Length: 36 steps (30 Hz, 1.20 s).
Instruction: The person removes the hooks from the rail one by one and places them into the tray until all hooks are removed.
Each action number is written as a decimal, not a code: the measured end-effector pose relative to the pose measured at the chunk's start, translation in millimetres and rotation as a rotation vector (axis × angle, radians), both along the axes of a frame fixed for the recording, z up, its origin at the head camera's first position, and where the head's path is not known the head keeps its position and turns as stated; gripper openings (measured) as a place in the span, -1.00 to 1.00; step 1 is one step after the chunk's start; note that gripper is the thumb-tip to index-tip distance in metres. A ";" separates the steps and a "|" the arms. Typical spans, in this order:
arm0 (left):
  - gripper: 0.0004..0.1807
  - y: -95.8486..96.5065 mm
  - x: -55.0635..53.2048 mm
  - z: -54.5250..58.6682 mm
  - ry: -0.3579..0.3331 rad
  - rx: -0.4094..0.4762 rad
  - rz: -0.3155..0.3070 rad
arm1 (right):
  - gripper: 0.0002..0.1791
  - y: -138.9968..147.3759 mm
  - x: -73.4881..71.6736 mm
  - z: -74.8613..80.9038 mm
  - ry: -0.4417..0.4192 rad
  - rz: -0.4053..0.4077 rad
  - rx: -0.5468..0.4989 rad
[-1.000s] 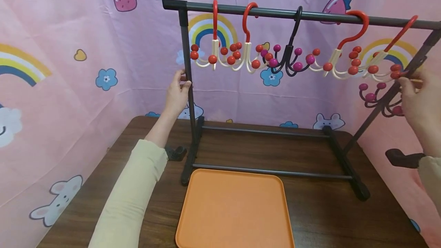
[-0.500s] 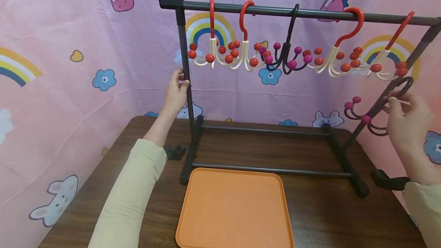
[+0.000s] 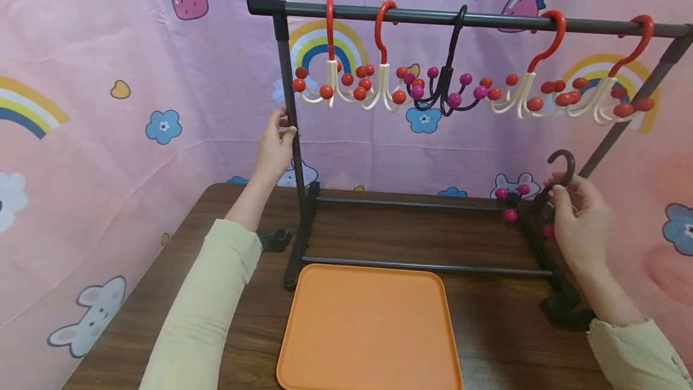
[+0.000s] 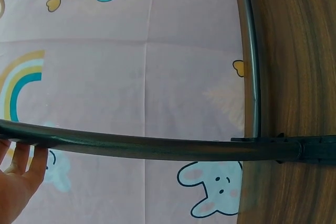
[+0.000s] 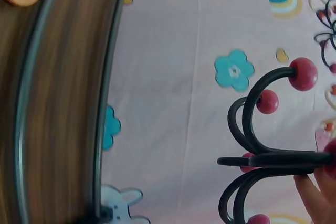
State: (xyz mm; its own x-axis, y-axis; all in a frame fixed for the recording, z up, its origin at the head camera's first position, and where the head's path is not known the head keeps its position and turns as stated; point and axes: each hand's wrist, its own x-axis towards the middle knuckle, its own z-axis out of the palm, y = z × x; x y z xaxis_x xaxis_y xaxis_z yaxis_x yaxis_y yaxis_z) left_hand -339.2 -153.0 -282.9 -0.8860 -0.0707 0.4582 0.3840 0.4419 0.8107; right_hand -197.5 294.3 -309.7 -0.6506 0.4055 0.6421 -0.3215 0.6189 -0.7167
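My left hand (image 3: 275,149) holds the left post (image 3: 289,89) of a dark metal garment rack; its fingers (image 4: 37,163) show at that post in the left wrist view. Near the right post, my right hand (image 3: 583,221) pinches a black multi-claw hanger (image 3: 567,167) below its curved hook. Magenta balls tip its claws, which also show in the right wrist view, where part of the right hand (image 5: 317,198) appears at the edge. From the top rail (image 3: 411,15) hang red-and-cream claw hangers (image 3: 385,47) with red balls and one black hanger (image 3: 446,77) with magenta balls.
An orange tray (image 3: 368,324) lies on the brown wooden table (image 3: 503,342), in front of the rack's lower front bar (image 3: 428,268). Behind stands a pink and lilac patterned cloth (image 3: 233,65). Black wrist straps with cameras sit at both wrists.
My right hand has carried the black hanger left and down from the right end of the rack. The rightmost red-and-cream hanger has swung and turned. My left hand stays at the post.
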 end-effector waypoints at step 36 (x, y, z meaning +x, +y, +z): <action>-0.58 -0.8 1.9 -2.1 -0.017 0.018 -0.006 | -0.82 -80.6 31.0 -102.3 -0.164 0.373 0.140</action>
State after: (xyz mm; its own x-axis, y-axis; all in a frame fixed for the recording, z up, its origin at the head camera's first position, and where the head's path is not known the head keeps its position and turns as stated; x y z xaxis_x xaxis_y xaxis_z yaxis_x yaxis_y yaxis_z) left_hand -337.3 -153.8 -285.0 -0.8941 -0.0729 0.4419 0.3730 0.4250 0.8248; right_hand -166.6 213.7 -412.0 -0.8339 0.0398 0.5504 -0.4306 0.5769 -0.6941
